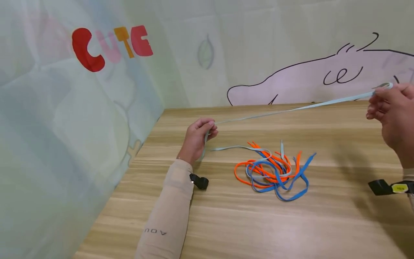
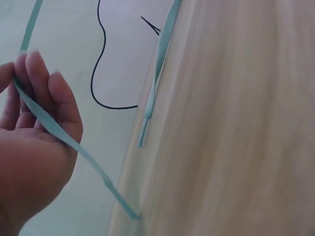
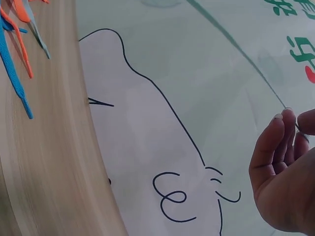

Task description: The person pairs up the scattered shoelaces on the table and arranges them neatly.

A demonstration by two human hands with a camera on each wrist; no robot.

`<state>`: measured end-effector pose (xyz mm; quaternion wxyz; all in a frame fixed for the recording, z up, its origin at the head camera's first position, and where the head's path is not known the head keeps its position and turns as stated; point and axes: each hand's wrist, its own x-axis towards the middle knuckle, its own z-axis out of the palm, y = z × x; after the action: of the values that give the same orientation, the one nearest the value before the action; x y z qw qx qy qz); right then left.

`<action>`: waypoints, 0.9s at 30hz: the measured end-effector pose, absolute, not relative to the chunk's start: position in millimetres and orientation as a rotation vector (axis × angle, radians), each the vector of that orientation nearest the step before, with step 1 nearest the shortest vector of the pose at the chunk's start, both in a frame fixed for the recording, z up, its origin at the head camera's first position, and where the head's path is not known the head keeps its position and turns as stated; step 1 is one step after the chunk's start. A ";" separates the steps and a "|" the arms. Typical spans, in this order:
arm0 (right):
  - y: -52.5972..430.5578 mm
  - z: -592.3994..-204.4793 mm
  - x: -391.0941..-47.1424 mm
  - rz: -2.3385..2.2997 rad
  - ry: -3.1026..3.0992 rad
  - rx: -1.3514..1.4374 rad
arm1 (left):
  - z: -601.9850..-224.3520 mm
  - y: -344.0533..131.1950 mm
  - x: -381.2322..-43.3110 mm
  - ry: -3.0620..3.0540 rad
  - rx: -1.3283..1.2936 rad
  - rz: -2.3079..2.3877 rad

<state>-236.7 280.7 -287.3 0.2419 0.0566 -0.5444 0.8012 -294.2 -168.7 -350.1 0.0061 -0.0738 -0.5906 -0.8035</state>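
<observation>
Left hand, right hand pinch pale-blue lace, taut above table, toward far edge. Likely light, limp; grip near ends.

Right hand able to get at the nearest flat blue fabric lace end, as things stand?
Likely not without letting go first: the right hand pinches the taut, flat pale-blue lace. Otherwise the way looks free; the blue lace end sticks out from the blue-and-orange tangle, uncovered.

Wood-grain tabletop before pale green wall sheets, colourful "CUTE" lettering at left
</observation>
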 end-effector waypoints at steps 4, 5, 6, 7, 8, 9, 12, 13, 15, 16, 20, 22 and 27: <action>284.2 -294.3 -236.2 2.206 -1.443 0.115 | -352.4 -173.6 -296.7 -1.896 -0.178 -2.506; 284.7 -295.7 -236.1 2.210 -1.440 0.098 | -352.6 -175.5 -297.5 -1.899 -0.174 -2.507; 285.1 -296.8 -236.4 2.209 -1.448 0.078 | -352.9 -177.6 -298.2 -1.900 -0.171 -2.505; 285.3 -297.8 -237.1 2.217 -1.446 0.072 | -353.1 -180.0 -298.8 -1.899 -0.169 -2.504; 285.4 -298.3 -238.3 2.232 -1.437 0.066 | -353.4 -182.7 -298.9 -1.898 -0.169 -2.505; 285.5 -298.8 -239.2 2.228 -1.448 0.053 | -353.6 -185.1 -298.9 -1.895 -0.166 -2.509; 285.1 -298.8 -242.9 2.253 -1.436 0.037 | -354.7 -192.4 -298.4 -1.887 -0.156 -2.521; 284.2 -298.3 -243.9 2.259 -1.432 0.031 | -354.7 -194.9 -298.2 -1.887 -0.150 -2.521; 281.8 -297.5 -245.4 2.241 -1.449 -0.012 | -353.9 -199.4 -298.1 -1.888 -0.142 -2.515; 280.5 -297.0 -246.6 2.244 -1.439 -0.027 | -353.4 -201.6 -298.3 -1.890 -0.142 -2.509; 277.8 -296.9 -248.9 2.220 -1.438 -0.101 | -351.1 -206.8 -299.0 -1.914 -0.131 -2.476; 279.2 -297.9 -249.4 2.228 -1.425 -0.121 | -351.1 -207.1 -298.9 -1.928 -0.122 -2.466; 283.0 -299.6 -253.6 2.260 -1.368 -0.124 | -350.8 -206.0 -299.7 -1.930 -0.103 -2.465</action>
<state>-253.6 283.0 -299.6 0.2458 -0.0454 -0.5015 0.8283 -299.7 -206.0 -350.8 0.0047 -0.0330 -0.6162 -0.7869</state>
